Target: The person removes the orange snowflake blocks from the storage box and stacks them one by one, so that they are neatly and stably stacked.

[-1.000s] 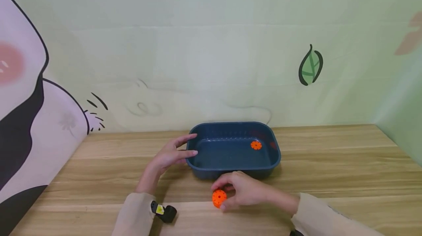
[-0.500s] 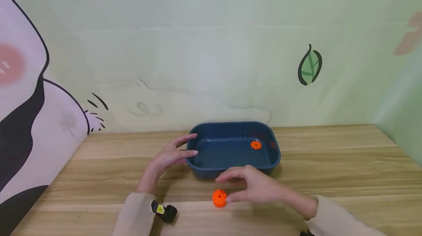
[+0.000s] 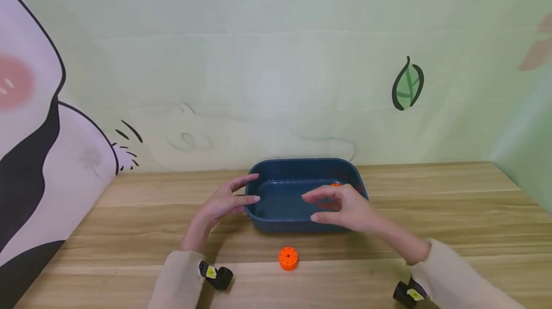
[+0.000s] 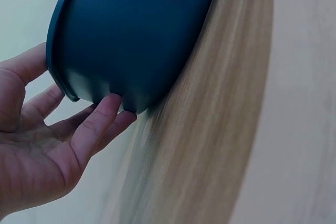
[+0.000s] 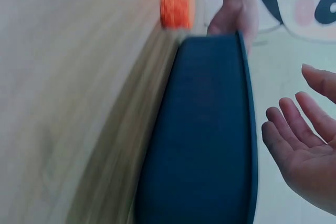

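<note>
A dark blue plastic basin (image 3: 297, 226) with rounded corners stands on the wooden table. My left hand (image 3: 222, 203) holds its left end, thumb over the rim and other fingers against the outer wall (image 4: 126, 35). Over the basin's right front part is my right hand (image 3: 345, 206), fingers loosely bent and nothing between them. An orange notched disc (image 3: 336, 185) lies inside, mostly hidden behind that hand. In front of the basin, a short stack of orange notched discs (image 3: 288, 258) stands on the table; its layered side shows in the right wrist view.
The wooden tabletop (image 3: 453, 213) reaches back to a pale green cloth backdrop (image 3: 276, 84) with leaf and panda drawings, close behind the basin. A black wrist camera (image 3: 217, 275) sits at the left sleeve, another camera (image 3: 407, 294) at the right.
My right hand has let go of the orange disc stack, leaving it standing on the table. It has risen and moved forward and right, over the basin. The left hand stays put.
</note>
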### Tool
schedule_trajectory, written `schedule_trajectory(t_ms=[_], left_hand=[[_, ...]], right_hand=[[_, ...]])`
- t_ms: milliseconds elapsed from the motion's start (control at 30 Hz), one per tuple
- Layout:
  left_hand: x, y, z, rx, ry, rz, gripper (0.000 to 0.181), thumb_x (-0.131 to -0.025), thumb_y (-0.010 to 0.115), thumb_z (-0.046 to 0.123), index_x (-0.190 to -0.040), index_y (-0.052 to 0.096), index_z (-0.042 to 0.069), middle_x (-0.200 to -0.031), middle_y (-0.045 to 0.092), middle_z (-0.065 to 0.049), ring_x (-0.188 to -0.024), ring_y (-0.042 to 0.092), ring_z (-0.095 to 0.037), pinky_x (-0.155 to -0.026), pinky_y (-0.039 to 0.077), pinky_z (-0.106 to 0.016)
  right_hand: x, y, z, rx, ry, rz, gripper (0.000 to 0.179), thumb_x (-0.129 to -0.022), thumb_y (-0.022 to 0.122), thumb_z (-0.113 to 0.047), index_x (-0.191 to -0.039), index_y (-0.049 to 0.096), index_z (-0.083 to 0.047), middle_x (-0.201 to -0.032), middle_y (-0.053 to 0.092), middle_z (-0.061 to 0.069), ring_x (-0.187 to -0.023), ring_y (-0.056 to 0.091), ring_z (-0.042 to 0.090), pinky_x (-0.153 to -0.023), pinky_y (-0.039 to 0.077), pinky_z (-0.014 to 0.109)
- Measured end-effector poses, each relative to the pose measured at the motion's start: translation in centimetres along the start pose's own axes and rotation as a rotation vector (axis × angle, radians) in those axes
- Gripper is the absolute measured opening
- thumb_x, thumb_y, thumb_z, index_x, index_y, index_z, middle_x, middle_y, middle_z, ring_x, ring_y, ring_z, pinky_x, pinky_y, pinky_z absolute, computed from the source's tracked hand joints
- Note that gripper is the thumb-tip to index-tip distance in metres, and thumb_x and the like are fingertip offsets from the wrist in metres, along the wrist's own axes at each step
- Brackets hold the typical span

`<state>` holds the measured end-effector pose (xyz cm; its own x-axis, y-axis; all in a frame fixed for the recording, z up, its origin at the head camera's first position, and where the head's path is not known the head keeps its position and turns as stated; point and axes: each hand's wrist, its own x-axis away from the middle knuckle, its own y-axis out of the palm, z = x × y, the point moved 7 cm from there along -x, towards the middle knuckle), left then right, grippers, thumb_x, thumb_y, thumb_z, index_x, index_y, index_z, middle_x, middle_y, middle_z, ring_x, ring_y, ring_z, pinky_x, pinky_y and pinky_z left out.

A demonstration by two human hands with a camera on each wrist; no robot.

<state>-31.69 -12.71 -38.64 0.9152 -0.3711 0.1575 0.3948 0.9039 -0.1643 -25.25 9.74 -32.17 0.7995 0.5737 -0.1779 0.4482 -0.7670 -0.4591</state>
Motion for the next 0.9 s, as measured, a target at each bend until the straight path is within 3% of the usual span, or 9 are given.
schedule_trajectory(t_ms=[133, 300, 533, 767, 900], left_hand=[[-0.1, 0.0, 0.0, 0.010, -0.007, 0.009, 0.062, -0.080, 0.070, 0.011, -0.136, 0.043, 0.013, -0.146, 0.022, -0.020, -0.094, 0.060, -0.026, -0.080, 0.051, -0.036], [0.0, 0.1, 0.0, 0.012, -0.017, 0.020, 0.063, -0.079, 0.070, 0.010, -0.136, 0.043, 0.012, -0.146, 0.022, -0.021, -0.093, 0.059, -0.025, -0.080, 0.050, -0.037], [0.1, 0.4, 0.1, 0.019, -0.020, 0.012, 0.064, -0.079, 0.069, 0.008, -0.137, 0.041, 0.011, -0.145, 0.022, -0.022, -0.093, 0.060, -0.026, -0.079, 0.051, -0.036], [0.1, 0.4, 0.1, -0.007, -0.028, 0.023, 0.064, -0.079, 0.071, 0.012, -0.136, 0.043, 0.014, -0.146, 0.023, -0.019, -0.092, 0.059, -0.023, -0.078, 0.051, -0.034], [0.0, 0.4, 0.0, -0.005, -0.037, 0.026, 0.064, -0.079, 0.071, 0.013, -0.136, 0.043, 0.015, -0.146, 0.023, -0.019, -0.090, 0.059, -0.023, -0.077, 0.051, -0.032]], right_hand=[[-1.0, -1.7, 1.5, 0.064, 0.014, 0.066, 0.039, -0.079, 0.069, -0.009, -0.114, 0.059, 0.003, -0.116, 0.059, 0.019, -0.108, 0.054, 0.031, -0.094, 0.040, 0.045], [-1.9, -3.3, 3.5, 0.060, 0.070, 0.125, 0.040, -0.082, 0.064, -0.003, -0.119, 0.054, 0.008, -0.119, 0.055, 0.025, -0.111, 0.051, 0.036, -0.092, 0.042, 0.045], [-2.9, -4.2, 5.1, 0.126, 0.143, 0.121, 0.041, -0.084, 0.059, 0.001, -0.123, 0.049, 0.011, -0.125, 0.050, 0.027, -0.116, 0.047, 0.037, -0.092, 0.042, 0.045], [-3.9, -4.3, 6.2, 0.350, 0.222, 0.080, 0.041, -0.082, 0.058, 0.002, -0.121, 0.050, 0.012, -0.123, 0.052, 0.026, -0.116, 0.047, 0.038, -0.094, 0.040, 0.046], [-4.4, -4.3, 6.8, 0.519, 0.261, 0.064, 0.041, -0.077, 0.058, 0.002, -0.117, 0.053, 0.013, -0.117, 0.055, 0.027, -0.108, 0.053, 0.035, -0.084, 0.045, 0.040]])
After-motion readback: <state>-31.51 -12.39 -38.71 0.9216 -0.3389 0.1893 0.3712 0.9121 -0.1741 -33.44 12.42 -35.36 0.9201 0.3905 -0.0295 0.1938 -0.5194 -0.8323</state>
